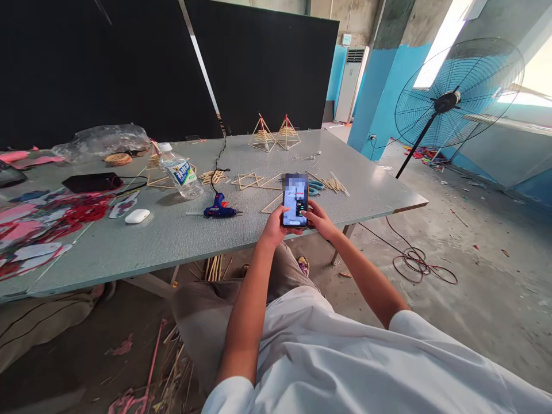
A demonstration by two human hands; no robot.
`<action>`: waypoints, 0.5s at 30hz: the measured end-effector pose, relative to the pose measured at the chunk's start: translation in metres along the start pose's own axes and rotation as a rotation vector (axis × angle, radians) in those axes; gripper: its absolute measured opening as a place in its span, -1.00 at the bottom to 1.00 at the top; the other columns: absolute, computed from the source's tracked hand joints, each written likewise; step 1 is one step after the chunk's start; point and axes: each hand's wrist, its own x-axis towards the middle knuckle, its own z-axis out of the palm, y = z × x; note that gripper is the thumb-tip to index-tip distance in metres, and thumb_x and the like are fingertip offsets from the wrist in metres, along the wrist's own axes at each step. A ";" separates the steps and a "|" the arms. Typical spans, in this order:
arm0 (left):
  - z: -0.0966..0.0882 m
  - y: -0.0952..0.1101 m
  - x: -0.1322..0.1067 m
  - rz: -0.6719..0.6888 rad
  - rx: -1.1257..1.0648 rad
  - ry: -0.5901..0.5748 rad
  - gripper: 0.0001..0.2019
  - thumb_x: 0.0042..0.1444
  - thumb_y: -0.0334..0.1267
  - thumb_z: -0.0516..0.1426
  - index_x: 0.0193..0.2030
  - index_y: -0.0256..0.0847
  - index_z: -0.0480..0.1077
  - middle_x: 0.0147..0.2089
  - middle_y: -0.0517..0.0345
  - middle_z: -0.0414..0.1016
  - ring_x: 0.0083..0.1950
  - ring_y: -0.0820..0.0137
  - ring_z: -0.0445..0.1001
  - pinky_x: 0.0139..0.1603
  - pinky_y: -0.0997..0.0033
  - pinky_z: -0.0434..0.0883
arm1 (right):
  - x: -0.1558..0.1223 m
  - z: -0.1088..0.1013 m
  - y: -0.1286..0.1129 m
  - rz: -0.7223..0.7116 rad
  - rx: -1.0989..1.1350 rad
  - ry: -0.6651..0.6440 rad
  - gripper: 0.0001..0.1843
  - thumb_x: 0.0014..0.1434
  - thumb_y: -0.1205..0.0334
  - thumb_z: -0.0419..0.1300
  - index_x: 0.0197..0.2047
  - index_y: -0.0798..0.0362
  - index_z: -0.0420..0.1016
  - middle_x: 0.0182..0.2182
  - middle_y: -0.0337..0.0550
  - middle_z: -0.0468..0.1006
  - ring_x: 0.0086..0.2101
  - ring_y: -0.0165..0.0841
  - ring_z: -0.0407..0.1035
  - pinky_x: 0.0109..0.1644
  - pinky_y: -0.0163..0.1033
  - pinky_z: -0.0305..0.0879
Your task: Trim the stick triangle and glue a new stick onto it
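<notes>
A smartphone (295, 202) with a lit screen is held upright between both my hands at the table's front edge. My left hand (275, 225) grips its left side, the thumb reaching onto the screen. On the other side my right hand (319, 221) is closed round the phone, its thumb also over the screen. Behind the phone lie flat frames of thin wooden sticks (249, 181) and a pair of teal-handled pliers (316, 187). A blue glue gun (219, 208) rests on its side to the left, its cord running toward the back.
Two stick pyramids (287, 135) stand at the table's (190, 241) back. Leftward are a water bottle (183, 175), a white earbud case (137, 216), a black box (92, 182) and tangled red cords (81, 213). Right of the table stand a large fan (447, 102) and a coiled cable (420, 264).
</notes>
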 end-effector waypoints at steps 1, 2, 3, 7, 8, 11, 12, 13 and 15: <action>0.000 0.000 0.000 -0.005 0.001 -0.005 -0.46 0.22 -0.27 0.07 0.30 -0.44 0.45 -0.22 -0.09 0.74 -0.45 0.13 0.68 -0.60 0.22 0.59 | 0.000 0.000 0.000 0.003 0.000 0.003 -0.34 0.07 -0.14 0.52 0.14 -0.13 0.44 -0.19 -0.29 0.66 -0.32 -0.31 0.54 -0.33 -0.23 0.58; -0.001 0.000 0.000 -0.008 0.003 -0.012 -0.45 0.22 -0.27 0.07 0.31 -0.43 0.45 -0.23 -0.09 0.74 -0.46 0.14 0.68 -0.59 0.23 0.59 | 0.000 0.000 0.000 0.005 -0.002 0.007 -0.34 0.07 -0.15 0.51 0.14 -0.13 0.44 -0.19 -0.28 0.66 -0.32 -0.31 0.55 -0.33 -0.22 0.59; -0.001 0.000 0.000 -0.011 0.004 -0.018 -0.45 0.22 -0.27 0.08 0.32 -0.43 0.44 -0.24 -0.09 0.74 -0.46 0.14 0.68 -0.58 0.24 0.59 | 0.000 0.000 0.000 0.007 -0.006 0.012 -0.35 0.07 -0.15 0.50 0.15 -0.13 0.44 -0.19 -0.28 0.66 -0.31 -0.30 0.55 -0.33 -0.22 0.59; -0.002 -0.001 0.001 -0.003 0.009 -0.028 -0.44 0.22 -0.27 0.08 0.33 -0.42 0.45 -0.24 -0.09 0.74 -0.44 0.14 0.69 -0.57 0.24 0.60 | 0.000 0.000 0.000 -0.004 -0.030 0.021 -0.37 0.09 -0.15 0.48 0.14 -0.13 0.45 -0.21 -0.27 0.65 -0.32 -0.30 0.55 -0.34 -0.22 0.58; -0.002 -0.001 0.001 -0.001 0.012 -0.028 -0.44 0.22 -0.27 0.07 0.34 -0.42 0.44 -0.23 -0.09 0.74 -0.43 0.14 0.69 -0.56 0.23 0.60 | 0.000 0.000 -0.001 -0.008 -0.036 0.020 -0.38 0.10 -0.15 0.48 0.14 -0.13 0.45 -0.22 -0.27 0.65 -0.32 -0.30 0.55 -0.35 -0.23 0.57; -0.002 -0.002 0.002 0.001 0.015 -0.024 -0.43 0.23 -0.27 0.07 0.35 -0.43 0.44 -0.21 -0.10 0.75 -0.43 0.14 0.68 -0.55 0.22 0.61 | 0.000 0.000 -0.001 -0.007 -0.035 0.023 -0.36 0.07 -0.16 0.49 0.13 -0.14 0.47 -0.25 -0.29 0.64 -0.34 -0.31 0.54 -0.37 -0.25 0.55; -0.002 -0.002 0.001 0.003 0.013 -0.021 -0.43 0.23 -0.27 0.08 0.35 -0.42 0.44 -0.20 -0.09 0.74 -0.43 0.15 0.68 -0.55 0.22 0.61 | 0.000 0.001 0.000 0.002 -0.031 0.036 -0.35 0.05 -0.18 0.50 0.13 -0.13 0.47 -0.25 -0.29 0.65 -0.35 -0.31 0.54 -0.37 -0.25 0.55; -0.001 -0.003 0.001 0.009 0.010 -0.018 -0.43 0.22 -0.28 0.09 0.35 -0.41 0.45 -0.19 -0.09 0.74 -0.41 0.16 0.68 -0.55 0.24 0.62 | 0.002 0.003 0.000 0.012 -0.032 0.064 -0.34 0.04 -0.20 0.50 0.12 -0.13 0.48 -0.25 -0.30 0.65 -0.34 -0.32 0.54 -0.36 -0.26 0.54; 0.000 -0.003 0.000 0.036 0.013 -0.028 -0.44 0.19 -0.30 0.13 0.34 -0.35 0.46 -0.14 -0.07 0.75 -0.36 0.20 0.70 -0.52 0.28 0.64 | 0.006 0.007 0.000 0.023 -0.042 0.168 -0.34 0.05 -0.28 0.48 0.08 -0.09 0.52 -0.25 -0.29 0.66 -0.31 -0.32 0.55 -0.32 -0.27 0.53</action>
